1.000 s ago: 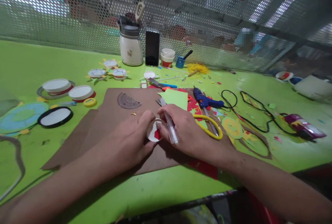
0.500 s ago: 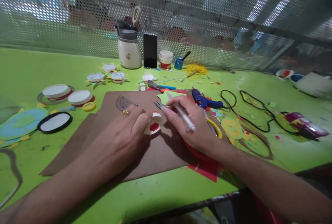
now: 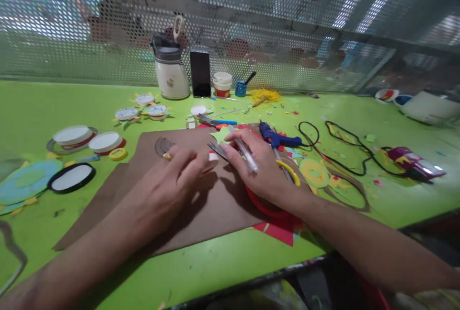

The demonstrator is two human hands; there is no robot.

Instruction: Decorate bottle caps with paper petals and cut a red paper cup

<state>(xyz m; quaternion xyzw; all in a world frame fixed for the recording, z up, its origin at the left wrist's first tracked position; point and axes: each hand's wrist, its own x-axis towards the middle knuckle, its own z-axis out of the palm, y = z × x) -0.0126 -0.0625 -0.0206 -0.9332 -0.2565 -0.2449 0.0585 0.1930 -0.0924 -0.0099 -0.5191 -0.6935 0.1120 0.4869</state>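
Near the middle of the head view, my left hand (image 3: pixel 179 171) is closed on a small white round piece with red on it (image 3: pixel 212 159), mostly hidden by the fingers. To its right, my right hand (image 3: pixel 257 161) is closed around thin pointed metal tweezers (image 3: pixel 216 149), their tips directed at the white piece but apart from it. A clear-barrelled pen (image 3: pixel 247 154) is also tucked in that hand. Beneath both hands lies a brown cardboard sheet (image 3: pixel 179 223). A clear protractor (image 3: pixel 164 145) rests on it beyond my left hand, and a green paper star (image 3: pixel 221 133) lies beyond the right.
A blue glue gun (image 3: pixel 278 136) with a black cord lies at right, near yellow-handled scissors (image 3: pixel 293 173) and red paper (image 3: pixel 278 234). White lids (image 3: pixel 106 142) sit at left. A jug (image 3: pixel 171 77), phone (image 3: pixel 200 74) and paint pots (image 3: pixel 223 84) stand along the mesh.
My left hand has turned the white piece, so its red-centred face no longer shows. The tweezers stay in my right hand. The whole view has shifted slightly.
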